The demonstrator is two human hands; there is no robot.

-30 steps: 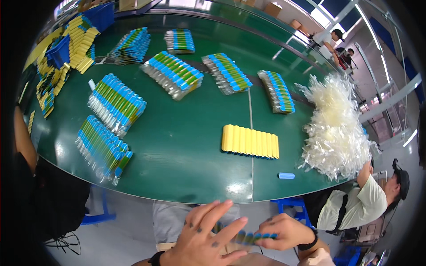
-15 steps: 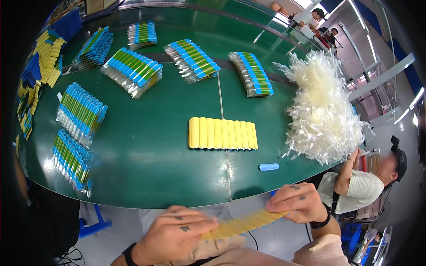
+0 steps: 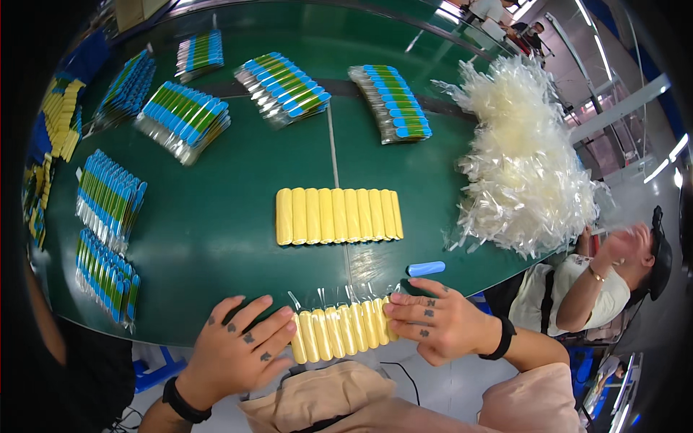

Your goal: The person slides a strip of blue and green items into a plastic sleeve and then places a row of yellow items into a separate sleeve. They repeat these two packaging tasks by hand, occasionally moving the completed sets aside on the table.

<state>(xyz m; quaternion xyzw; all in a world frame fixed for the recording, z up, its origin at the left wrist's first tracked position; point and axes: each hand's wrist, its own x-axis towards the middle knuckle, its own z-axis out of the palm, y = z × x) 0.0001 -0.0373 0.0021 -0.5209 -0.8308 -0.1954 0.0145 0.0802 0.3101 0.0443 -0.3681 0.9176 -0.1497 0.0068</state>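
Note:
A row of short yellow strips with rounded ends, side by side in clear plastic sleeves, lies at the table's near edge, its lower part seeming to overhang. My left hand is open, fingers spread, with fingertips touching the row's left end. At the right end rest the outstretched fingers of my right hand, its thumb apart from the strips. Loose sleeve ends stick up along the row's far side. Beyond it sits a stack of similar yellow strips. A single blue strip lies near my right fingers.
Several bundles of sleeved blue-and-green strips stand around the green table. At the right is a big heap of clear plastic sleeves. More yellow strips are at the far left. A person sits at the right.
The row of yellow strips has moved from above my lap onto the table's edge. My hands have gone from gripping its ends to outstretched fingers. The person at right has raised a hand.

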